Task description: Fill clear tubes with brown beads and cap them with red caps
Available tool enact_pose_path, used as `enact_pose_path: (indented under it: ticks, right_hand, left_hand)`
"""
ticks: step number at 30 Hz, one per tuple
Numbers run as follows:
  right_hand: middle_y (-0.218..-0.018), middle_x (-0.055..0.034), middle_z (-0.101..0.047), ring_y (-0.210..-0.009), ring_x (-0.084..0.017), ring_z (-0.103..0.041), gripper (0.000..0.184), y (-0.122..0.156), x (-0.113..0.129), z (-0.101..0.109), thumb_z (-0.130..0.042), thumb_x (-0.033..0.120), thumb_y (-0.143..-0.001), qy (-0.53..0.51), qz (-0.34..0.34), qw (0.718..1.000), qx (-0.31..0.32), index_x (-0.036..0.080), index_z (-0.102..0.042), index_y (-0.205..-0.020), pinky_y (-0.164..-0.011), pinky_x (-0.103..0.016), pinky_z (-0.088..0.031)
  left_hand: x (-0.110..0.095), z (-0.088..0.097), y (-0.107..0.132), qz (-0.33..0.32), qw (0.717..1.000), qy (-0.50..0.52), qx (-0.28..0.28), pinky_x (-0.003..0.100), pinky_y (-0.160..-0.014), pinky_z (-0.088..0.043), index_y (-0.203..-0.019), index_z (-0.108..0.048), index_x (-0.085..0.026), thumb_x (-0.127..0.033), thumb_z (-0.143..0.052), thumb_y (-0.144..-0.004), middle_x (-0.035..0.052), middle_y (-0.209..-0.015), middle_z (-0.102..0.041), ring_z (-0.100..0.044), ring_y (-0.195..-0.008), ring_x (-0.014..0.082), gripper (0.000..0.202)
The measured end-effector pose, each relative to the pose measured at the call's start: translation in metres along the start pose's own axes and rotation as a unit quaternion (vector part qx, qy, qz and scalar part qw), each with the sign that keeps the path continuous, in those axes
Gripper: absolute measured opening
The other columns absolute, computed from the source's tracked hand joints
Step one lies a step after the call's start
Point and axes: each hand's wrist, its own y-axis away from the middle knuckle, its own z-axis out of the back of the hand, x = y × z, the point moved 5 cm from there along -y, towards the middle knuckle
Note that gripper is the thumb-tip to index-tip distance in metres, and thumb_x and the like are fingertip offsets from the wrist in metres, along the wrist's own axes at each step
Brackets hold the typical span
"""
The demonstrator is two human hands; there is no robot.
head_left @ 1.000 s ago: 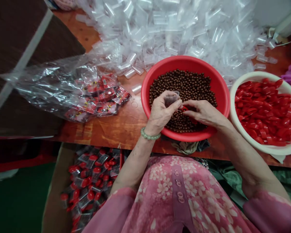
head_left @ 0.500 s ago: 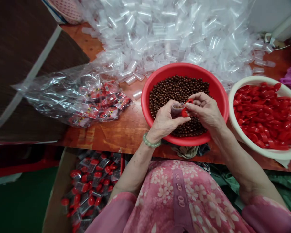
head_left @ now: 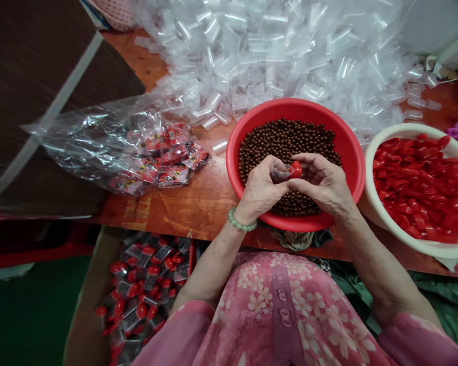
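Observation:
My left hand (head_left: 261,188) grips a small clear plastic container (head_left: 280,173) above the red basin (head_left: 356,168). Some brown content shows through its wall. A red cap (head_left: 296,170) sits at the container's right end; whether it is fully seated I cannot tell. Curled around that cap, my right hand (head_left: 326,183) has its index fingertip at the top and its thumb below, close to my left thumb. Under both hands, the basin holds many round brown balls (head_left: 286,137).
A cream basin (head_left: 370,152) of red caps stands at the right. Clear containers (head_left: 252,56) are heaped behind. On the left lies a plastic bag (head_left: 95,137) with red printed packets (head_left: 175,157). Below the table edge, a box (head_left: 86,300) holds capped containers (head_left: 137,295).
The red cap has turned from edge-on to lying against the container's end. My right fingers have shifted round it and spread slightly. The whole view has shifted a little.

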Motion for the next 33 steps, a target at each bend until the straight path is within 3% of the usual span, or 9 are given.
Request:
enact_pose_path:
  ticks: [7,20,25,29,33]
  right_hand:
    - [-0.084,-0.0004,-0.072,-0.078,-0.016,-0.066,0.035,-0.002,-0.001,0.007,-0.088,0.046,-0.071,0.022,-0.004,1.000,-0.009,0.022,-0.074,-0.093,-0.075,-0.031,-0.058]
    - [-0.081,0.0011,-0.069,-0.076,-0.014,-0.064,0.030,0.003,0.001,0.012,-0.088,0.045,-0.074,0.026,-0.019,0.999,0.001,0.023,-0.075,-0.089,-0.072,-0.027,-0.056]
    - [-0.093,0.0010,-0.074,-0.078,-0.013,-0.069,0.032,0.006,-0.007,0.023,-0.084,0.041,-0.081,-0.037,-0.057,0.998,-0.005,0.027,-0.078,-0.109,-0.073,-0.026,-0.058]
    - [-0.089,0.0007,-0.076,-0.076,-0.012,-0.069,0.037,0.007,-0.015,0.027,-0.081,0.044,-0.086,-0.070,-0.085,0.994,0.015,0.028,-0.077,-0.118,-0.069,-0.024,-0.057]
    - [-0.100,-0.0009,-0.078,-0.077,-0.013,-0.070,0.038,0.009,-0.015,0.024,-0.074,0.048,-0.092,-0.057,-0.073,0.995,0.025,0.029,-0.070,-0.124,-0.069,-0.025,-0.058]
  left_hand:
    - [0.000,-0.004,0.002,-0.008,0.998,0.007,0.056,0.022,-0.068,-0.045,-0.085,-0.056,-0.019,-0.044,-0.090,-0.068,-0.0032,-0.081,-0.064,-0.056,-0.071,0.0087,0.046]
    - [0.001,-0.008,0.002,-0.023,0.995,-0.019,0.096,0.023,-0.067,-0.042,-0.085,-0.055,-0.019,-0.030,-0.082,-0.076,-0.0044,-0.076,-0.060,-0.052,-0.069,0.0086,0.030]
    - [0.000,-0.006,0.000,-0.021,0.996,0.004,0.087,0.023,-0.067,-0.043,-0.086,-0.055,-0.019,-0.031,-0.077,-0.078,-0.0032,-0.077,-0.061,-0.053,-0.068,0.0088,0.027]
    - [-0.001,-0.006,0.000,-0.018,0.996,-0.021,0.089,0.024,-0.065,-0.042,-0.087,-0.057,-0.018,-0.039,-0.077,-0.079,-0.0024,-0.076,-0.062,-0.053,-0.068,0.0093,0.030]
    - [0.002,-0.008,0.002,-0.009,0.993,-0.024,0.115,0.024,-0.071,-0.044,-0.089,-0.057,-0.018,-0.034,-0.073,-0.083,-0.0019,-0.078,-0.063,-0.057,-0.073,0.0106,0.024]
